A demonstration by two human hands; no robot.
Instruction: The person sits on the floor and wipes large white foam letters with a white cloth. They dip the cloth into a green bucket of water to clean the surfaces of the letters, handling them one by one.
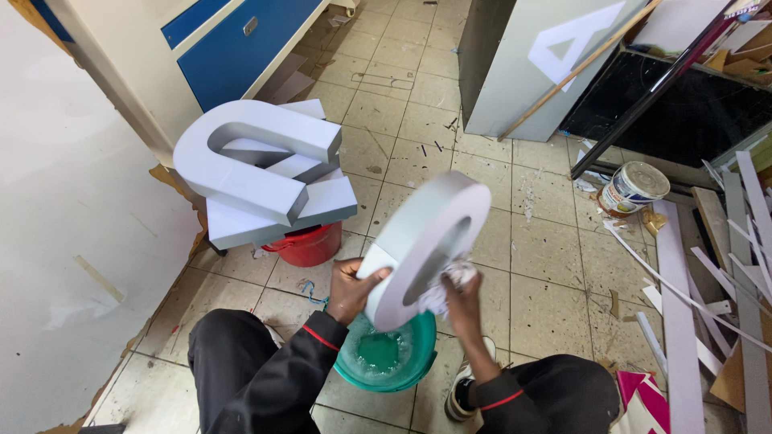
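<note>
tiled floor (555, 249), grey ring letter (426, 241) in left grip (351, 288), rag (450, 285) in right grip (465, 305)

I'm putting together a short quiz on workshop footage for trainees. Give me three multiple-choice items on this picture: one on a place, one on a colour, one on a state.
1. Where is the green basin?
A. On the tiled floor between the person's legs
B. On top of the red bucket
C. Beside the paint tin

2. What colour is the bucket under the stacked grey letter shapes?
A. Blue
B. Red
C. Yellow

3. How is the grey ring-shaped letter held?
A. Flat on the floor
B. Leaning against the cabinet
C. Lifted over the basin, left hand at its edge, right hand pressing a white cloth to its opening

Answers:
1 A, the basin sits on the tiles between the knees.
2 B, a red bucket shows beneath the stack.
3 C, both hands hold it up, the cloth at its inner rim.
</note>
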